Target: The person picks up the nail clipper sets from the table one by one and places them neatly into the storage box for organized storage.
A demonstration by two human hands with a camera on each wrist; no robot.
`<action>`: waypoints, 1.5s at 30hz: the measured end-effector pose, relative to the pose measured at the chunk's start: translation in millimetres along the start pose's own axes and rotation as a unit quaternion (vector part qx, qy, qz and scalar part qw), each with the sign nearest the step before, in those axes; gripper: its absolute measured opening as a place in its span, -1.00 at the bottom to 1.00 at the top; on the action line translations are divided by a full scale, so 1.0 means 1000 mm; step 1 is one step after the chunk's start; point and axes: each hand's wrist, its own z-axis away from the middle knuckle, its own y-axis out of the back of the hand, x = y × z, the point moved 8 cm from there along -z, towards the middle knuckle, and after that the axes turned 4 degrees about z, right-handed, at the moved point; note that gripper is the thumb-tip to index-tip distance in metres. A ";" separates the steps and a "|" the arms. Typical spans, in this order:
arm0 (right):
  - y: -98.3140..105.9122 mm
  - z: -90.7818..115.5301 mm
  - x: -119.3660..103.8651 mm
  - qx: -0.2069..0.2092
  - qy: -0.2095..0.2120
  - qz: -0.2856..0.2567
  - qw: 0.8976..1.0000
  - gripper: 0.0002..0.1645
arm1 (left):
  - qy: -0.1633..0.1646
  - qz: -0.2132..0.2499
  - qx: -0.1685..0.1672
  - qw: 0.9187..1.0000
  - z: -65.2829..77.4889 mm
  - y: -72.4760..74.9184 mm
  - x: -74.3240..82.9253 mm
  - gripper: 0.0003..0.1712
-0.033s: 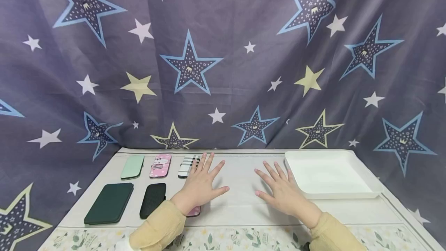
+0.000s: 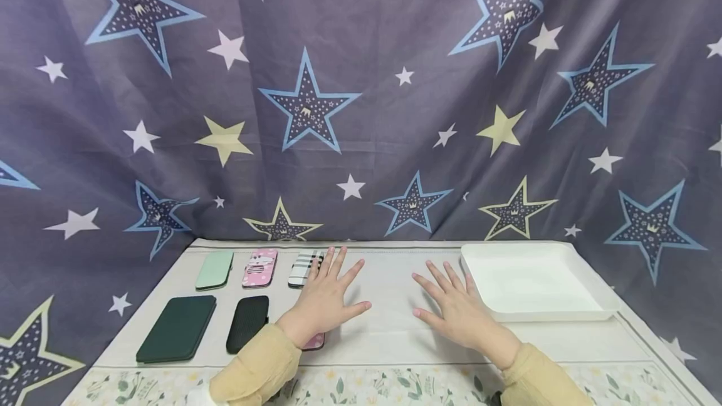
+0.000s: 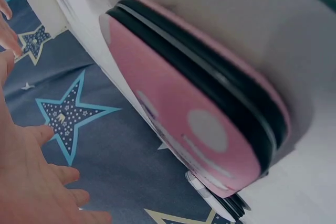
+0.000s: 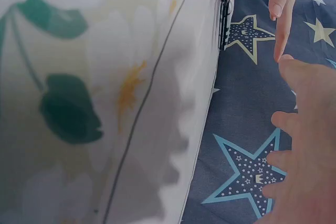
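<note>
Pink case (image 2: 313, 342): on the surface (image 2: 389, 337), partly hidden by the left hand (image 2: 324, 306); closed, contents unseen; probably light, stiff, slightly slick; best taken by its long edges.
Left hand, right hand (image 2: 459, 315): fingers spread apart, gripping nothing.
Black case (image 2: 247, 324), dark green case (image 2: 176, 329): to its left.
White tray (image 2: 558, 316): shallow, beside the right hand.
Far row: mint case (image 2: 215, 269), patterned pink case (image 2: 260, 267), plaid case (image 2: 303, 268).
</note>
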 end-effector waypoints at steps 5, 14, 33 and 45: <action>0.000 0.000 0.000 0.001 0.000 -0.004 1.000 -0.24 | 0.001 0.002 -0.003 1.000 0.000 0.000 0.001 -0.07; 0.006 0.000 -0.001 0.021 0.013 -0.003 1.000 -0.25 | -0.003 0.012 -0.003 1.000 -0.006 -0.002 0.006 -0.04; 0.036 -0.003 0.061 0.003 -0.034 -0.011 0.999 -0.22 | -0.026 0.010 -0.044 0.999 -0.036 -0.012 0.056 -0.06; 0.057 0.003 0.130 0.018 -0.068 -0.006 0.997 -0.23 | -0.040 0.026 -0.064 0.997 -0.064 -0.034 0.102 -0.04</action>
